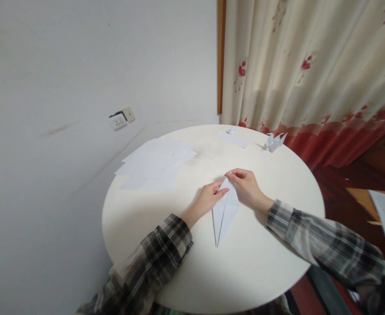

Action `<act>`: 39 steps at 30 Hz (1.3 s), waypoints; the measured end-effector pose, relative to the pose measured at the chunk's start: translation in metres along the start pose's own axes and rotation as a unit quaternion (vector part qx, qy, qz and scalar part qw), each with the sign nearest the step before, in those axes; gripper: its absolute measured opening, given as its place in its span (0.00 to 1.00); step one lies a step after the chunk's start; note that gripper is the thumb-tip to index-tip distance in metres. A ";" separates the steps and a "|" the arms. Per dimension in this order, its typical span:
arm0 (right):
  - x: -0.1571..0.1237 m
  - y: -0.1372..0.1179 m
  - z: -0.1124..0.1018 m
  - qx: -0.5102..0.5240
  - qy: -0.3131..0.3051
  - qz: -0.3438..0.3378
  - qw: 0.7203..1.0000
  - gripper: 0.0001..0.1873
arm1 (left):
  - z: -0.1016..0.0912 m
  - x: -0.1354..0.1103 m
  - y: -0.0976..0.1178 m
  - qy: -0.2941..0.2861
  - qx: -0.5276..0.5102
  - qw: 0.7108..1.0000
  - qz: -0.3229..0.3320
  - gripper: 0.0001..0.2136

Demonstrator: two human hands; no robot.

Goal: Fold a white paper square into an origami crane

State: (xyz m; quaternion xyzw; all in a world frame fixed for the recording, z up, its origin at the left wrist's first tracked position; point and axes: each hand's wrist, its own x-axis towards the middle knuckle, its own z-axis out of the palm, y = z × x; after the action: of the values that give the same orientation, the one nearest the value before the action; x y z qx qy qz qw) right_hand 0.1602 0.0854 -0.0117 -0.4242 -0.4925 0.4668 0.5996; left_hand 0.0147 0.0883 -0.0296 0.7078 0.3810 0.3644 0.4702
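A white sheet of paper folded into a narrow kite shape (226, 209) is between my hands, its long split point directed toward me. My left hand (208, 197) grips its left edge, with the thumb lying across the upper face. At the far tip, my right hand (245, 183) pinches the paper between thumb and fingers. The right fingertips partly cover that tip. Beneath the paper is a round white table (186, 271).
Loose white sheets (156, 162) overlap at the table's left back. A folded paper crane (274, 142) stands at the right back edge. Another small folded paper piece (231, 131) sits by a flat sheet (233, 140). Wall (81, 65) and curtain (310, 78) border the table's far side.
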 end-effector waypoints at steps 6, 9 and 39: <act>0.000 0.000 0.000 0.022 -0.003 0.015 1.000 0.12 | -0.002 0.001 -0.004 -0.007 0.014 1.000 0.002 0.10; 0.000 0.001 0.000 0.029 -0.004 0.017 0.999 0.12 | -0.002 0.001 -0.003 -0.005 0.000 1.000 -0.007 0.10; -0.002 -0.002 0.000 -0.022 -0.014 -0.001 1.000 0.11 | 0.001 0.003 -0.005 -0.009 -0.058 0.997 -0.058 0.15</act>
State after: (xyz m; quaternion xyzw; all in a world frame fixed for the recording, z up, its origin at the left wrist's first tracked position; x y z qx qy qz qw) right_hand 0.1609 0.0832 -0.0097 -0.4296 -0.5118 0.4612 0.5838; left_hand 0.0161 0.0917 -0.0341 0.6592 0.3952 0.3520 0.5342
